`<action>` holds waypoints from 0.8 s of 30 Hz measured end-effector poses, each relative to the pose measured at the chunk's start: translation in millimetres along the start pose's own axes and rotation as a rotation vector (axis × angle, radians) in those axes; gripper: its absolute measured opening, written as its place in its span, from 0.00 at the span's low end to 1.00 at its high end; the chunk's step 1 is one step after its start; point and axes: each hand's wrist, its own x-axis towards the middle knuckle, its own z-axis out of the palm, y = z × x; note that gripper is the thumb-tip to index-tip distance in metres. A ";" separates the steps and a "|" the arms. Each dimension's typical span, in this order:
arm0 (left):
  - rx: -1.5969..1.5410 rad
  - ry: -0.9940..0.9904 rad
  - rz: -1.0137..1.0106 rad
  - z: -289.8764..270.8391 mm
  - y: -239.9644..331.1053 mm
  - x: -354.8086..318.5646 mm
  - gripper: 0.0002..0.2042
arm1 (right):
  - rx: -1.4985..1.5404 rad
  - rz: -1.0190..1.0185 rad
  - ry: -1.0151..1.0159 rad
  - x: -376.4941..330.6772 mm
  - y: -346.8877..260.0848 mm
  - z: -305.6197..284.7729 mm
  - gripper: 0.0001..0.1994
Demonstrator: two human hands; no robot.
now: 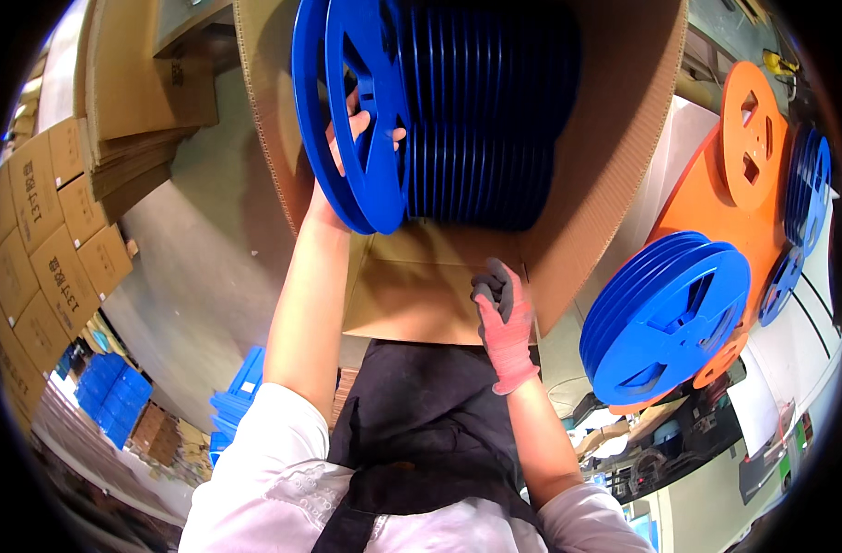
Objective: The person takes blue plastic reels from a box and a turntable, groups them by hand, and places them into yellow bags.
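Observation:
My bare left hand (357,124) grips a blue plastic reel (380,194) at the left side of an open cardboard box (605,175). The fingers pass between its two round flanges and show through the cut-outs in the face. Just right of it, a tight row of blue reels (476,175) stands on edge inside the box. My right hand (504,318), in a pink glove with dark grey fingers, hangs over the near wall of the box. Its fingers are loosely bent and apart, with nothing seen in them.
On the right, a stack of blue reels (670,318) leans by an orange panel (688,212) and an orange disc (750,138), with more blue reels (808,189) behind. Stacked cartons (57,240) and flattened cardboard (149,101) stand at left. Blue crates (112,392) sit farther off.

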 end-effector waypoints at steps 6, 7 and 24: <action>0.009 0.045 -0.101 -5.0 -18.1 15.0 0.34 | -0.133 -0.070 0.016 -21.3 20.9 -13.9 0.24; 0.119 0.143 -0.104 -11.8 -24.4 5.7 0.35 | -0.113 -0.062 0.021 -30.2 27.0 -17.1 0.24; 1.047 0.025 0.195 -19.3 -133.5 -120.0 0.24 | -0.843 -0.594 0.118 -110.0 26.8 -88.6 0.28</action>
